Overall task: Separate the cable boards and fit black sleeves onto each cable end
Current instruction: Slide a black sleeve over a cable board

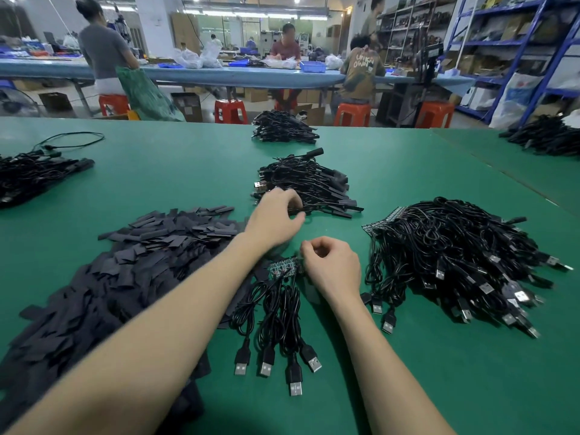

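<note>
A small strip of cable boards [284, 265] lies on the green table [439, 387], its four cables [276, 312] running toward the viewer. The right hand [331, 266] rests on the strip's right end, fingers curled; whether it pinches anything I cannot tell. The left hand [276, 215] reaches past it, fingers bent at the finished pile [309, 183]. Black sleeves [125, 271] are heaped left, unsorted cables [455, 259] right.
</note>
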`<state>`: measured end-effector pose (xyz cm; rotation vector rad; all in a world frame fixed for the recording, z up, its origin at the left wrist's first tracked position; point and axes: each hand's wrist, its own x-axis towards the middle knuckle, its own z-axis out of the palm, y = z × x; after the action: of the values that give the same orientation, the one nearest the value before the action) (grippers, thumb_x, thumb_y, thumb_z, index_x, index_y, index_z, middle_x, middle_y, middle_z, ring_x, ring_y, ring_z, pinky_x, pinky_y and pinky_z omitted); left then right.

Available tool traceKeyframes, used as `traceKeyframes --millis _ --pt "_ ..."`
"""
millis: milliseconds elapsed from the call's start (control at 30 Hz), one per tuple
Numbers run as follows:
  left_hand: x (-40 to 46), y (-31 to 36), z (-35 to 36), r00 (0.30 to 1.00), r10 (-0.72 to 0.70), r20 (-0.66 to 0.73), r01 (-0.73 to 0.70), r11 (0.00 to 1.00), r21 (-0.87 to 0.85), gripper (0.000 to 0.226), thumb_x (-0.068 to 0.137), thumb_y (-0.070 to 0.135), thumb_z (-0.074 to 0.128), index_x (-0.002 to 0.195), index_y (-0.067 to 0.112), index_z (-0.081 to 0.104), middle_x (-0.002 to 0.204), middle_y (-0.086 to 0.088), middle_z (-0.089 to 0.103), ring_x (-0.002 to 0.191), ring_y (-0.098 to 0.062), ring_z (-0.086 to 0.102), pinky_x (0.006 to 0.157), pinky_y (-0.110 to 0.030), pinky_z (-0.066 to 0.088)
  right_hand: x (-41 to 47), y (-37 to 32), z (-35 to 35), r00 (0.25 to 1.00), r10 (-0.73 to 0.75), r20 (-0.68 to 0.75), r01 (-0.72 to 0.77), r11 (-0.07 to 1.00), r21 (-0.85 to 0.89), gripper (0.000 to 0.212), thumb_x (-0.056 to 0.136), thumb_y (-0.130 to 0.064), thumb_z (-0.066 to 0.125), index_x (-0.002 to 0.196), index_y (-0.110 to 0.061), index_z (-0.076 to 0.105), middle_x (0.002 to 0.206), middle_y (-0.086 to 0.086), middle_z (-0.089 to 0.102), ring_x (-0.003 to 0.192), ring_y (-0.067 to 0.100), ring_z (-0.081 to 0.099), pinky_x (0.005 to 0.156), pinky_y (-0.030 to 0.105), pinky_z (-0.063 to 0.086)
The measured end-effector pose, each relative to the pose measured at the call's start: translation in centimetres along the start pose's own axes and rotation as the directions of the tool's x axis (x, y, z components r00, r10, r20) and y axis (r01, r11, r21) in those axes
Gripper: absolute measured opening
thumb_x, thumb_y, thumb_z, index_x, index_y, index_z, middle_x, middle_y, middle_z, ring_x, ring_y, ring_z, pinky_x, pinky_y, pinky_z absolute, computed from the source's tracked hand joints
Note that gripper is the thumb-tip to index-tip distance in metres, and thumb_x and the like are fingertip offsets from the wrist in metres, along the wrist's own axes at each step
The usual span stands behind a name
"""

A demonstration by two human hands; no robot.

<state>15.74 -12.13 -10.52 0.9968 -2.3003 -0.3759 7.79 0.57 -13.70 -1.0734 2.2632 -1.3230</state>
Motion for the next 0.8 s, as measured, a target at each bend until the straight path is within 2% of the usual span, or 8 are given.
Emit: traceKeyframes --millis 167,233,300,367,467,533,667,800 --pt "-5.3 1.8 -0.2 0.991 -0.124 0.054 0.133 0.965 -0.226 0.006 0.09 0.027 0.065 0.086 0.031 0.068 0.085 0.018 0.068 0.077 0.002 0.063 0.071 -0.009 0.043 -0.1 -0.2 -0.4 1.0 -0.017 0.008 0.017 1.0 0.018 0.024 0.089 -0.04 0.061 0.071 -0.027 0.07 0.072 -0.012 0.07 0.077 0.016 0.065 0.06 0.023 0.042" --pt "-7.0 2.0 -0.1 0.988 -0.149 0.049 0.156 0.955 -0.25 0.008 0.092 0.025 0.063 0.09 0.028 0.07 0.085 0.016 0.069 0.074 0.003 0.062 0.069 -0.008 0.042 0.2 -0.3 -0.8 1.0 0.015 0.023 -0.018 0.99 0.143 0.017 0.092 -0.031 0.062 0.08 -0.024 0.072 0.08 -0.008 0.074 0.084 0.019 0.07 0.072 0.028 0.052" --pt "-7.8 2.2 0.0 0.989 -0.128 0.08 0.144 0.957 -0.254 0.01 0.094 0.021 0.061 0.094 0.023 0.071 0.088 0.011 0.071 0.076 -0.002 0.064 0.073 -0.014 0.047 0.5 -0.5 -1.6 0.991 0.109 0.076 -0.129 0.929 0.346 0.012 0.095 -0.02 0.061 0.088 -0.023 0.07 0.089 0.0 0.076 0.083 0.024 0.073 0.088 0.044 0.058" --pt "-7.7 2.4 -0.7 0.99 -0.125 0.061 0.137 0.95 -0.282 0.015 0.094 0.016 0.059 0.093 0.022 0.073 0.089 0.008 0.073 0.078 -0.002 0.065 0.075 -0.011 0.047 0.6 -0.6 -2.3 0.973 0.138 0.186 -0.206 0.882 0.423 0.011 0.097 -0.014 0.061 0.091 -0.019 0.069 0.095 0.007 0.076 0.075 0.022 0.071 0.09 0.048 0.059" --pt "-7.1 2.3 -1.8 0.978 -0.207 0.003 0.193 0.905 -0.379 0.023 0.095 0.011 0.055 0.087 0.025 0.072 0.086 0.012 0.073 0.077 0.005 0.063 0.069 0.0 0.041 1.0 -0.7 -3.2 0.952 0.037 0.303 -0.033 0.999 -0.018 0.006 0.092 -0.027 0.07 0.091 -0.025 0.075 0.096 -0.001 0.076 0.084 0.016 0.068 0.083 0.033 0.054" --pt "-7.3 2.0 -1.9 0.972 -0.232 0.036 0.228 0.892 -0.391 0.027 0.096 0.009 0.052 0.086 0.026 0.071 0.085 0.014 0.073 0.076 0.008 0.064 0.07 0.0 0.042 1.0 -1.3 -3.4 0.934 0.019 0.356 0.071 0.969 -0.238 0.017 0.084 -0.04 0.078 0.096 -0.028 0.076 0.094 -0.007 0.074 0.091 0.014 0.067 0.075 0.025 0.046" --pt "-7.7 1.6 -1.9 0.964 -0.255 0.07 0.26 0.862 -0.436 0.027 0.095 0.007 0.052 0.087 0.025 0.072 0.084 0.013 0.073 0.072 0.009 0.064 0.069 -0.003 0.045 0.3 -2.2 -3.1 0.917 0.085 0.39 -0.025 0.987 -0.158 0.035 0.073 -0.042 0.089 0.102 -0.028 0.076 0.1 -0.002 0.074 0.095 0.016 0.067 0.073 0.026 0.048" --pt "-7.6 1.2 -2.3 0.965 -0.262 0.032 0.246 0.85 -0.466 0.021 0.094 0.012 0.058 0.086 0.024 0.073 0.084 0.012 0.073 0.073 0.008 0.062 0.068 -0.002 0.043 0.2 -2.1 -3.5 0.888 0.117 0.444 -0.197 0.971 0.136 0.024 0.073 -0.02 0.09 0.093 -0.02 0.077 0.075 -0.004 0.071 0.067 0.01 0.061 0.058 0.021 0.048"
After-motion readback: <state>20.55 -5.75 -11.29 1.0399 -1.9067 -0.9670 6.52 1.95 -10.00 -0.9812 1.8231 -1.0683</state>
